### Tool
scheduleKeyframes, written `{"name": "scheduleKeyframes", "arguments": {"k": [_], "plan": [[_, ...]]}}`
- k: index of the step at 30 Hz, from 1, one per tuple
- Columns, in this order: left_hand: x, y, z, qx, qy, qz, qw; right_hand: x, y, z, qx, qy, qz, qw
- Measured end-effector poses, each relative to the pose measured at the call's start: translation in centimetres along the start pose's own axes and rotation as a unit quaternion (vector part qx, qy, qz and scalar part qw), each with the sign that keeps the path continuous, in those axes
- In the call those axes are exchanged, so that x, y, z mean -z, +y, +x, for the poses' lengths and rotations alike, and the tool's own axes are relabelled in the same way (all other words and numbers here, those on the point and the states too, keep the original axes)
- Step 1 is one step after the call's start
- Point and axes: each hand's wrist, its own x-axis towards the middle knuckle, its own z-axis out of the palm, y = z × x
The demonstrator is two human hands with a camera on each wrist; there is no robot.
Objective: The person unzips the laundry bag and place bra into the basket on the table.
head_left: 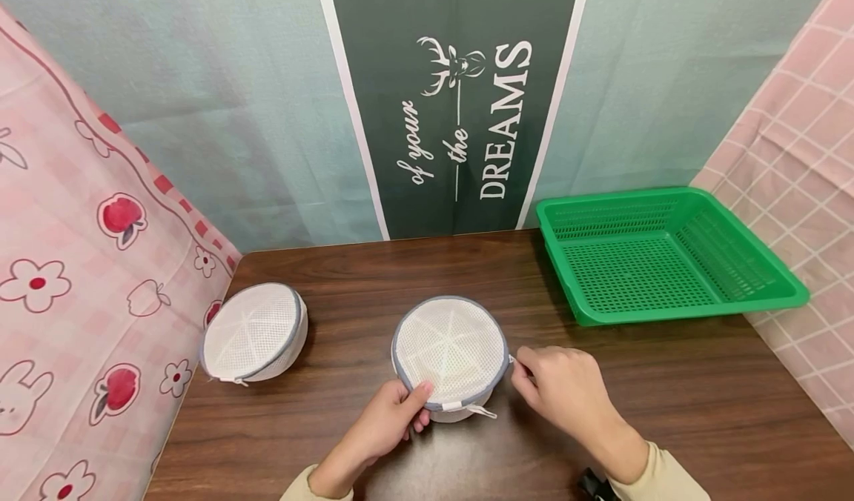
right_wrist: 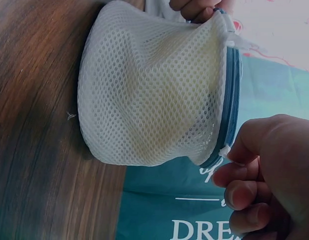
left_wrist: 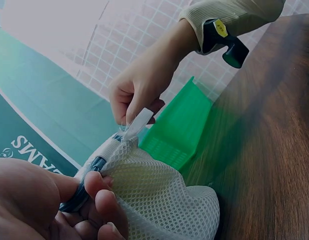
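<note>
White mesh bags point(head_left: 448, 349) point(head_left: 252, 330) number two; two hands point(head_left: 392, 421) point(head_left: 563, 390) hold one.

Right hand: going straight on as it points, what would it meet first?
The right hand would likely meet the blue rim of the mesh bag, just past the zipper pull it seems to pinch; depth is unclear.
</note>
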Motion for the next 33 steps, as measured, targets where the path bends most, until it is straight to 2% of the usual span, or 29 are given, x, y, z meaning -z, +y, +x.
{"name": "scheduleKeyframes", "arguments": {"k": [33], "plan": [[-0.1,-0.3,0.1,0.0,-0.004,0.003,1.0,-1.7,1.8,0.7,-0.009,0.034,0.0,0.999]]}}
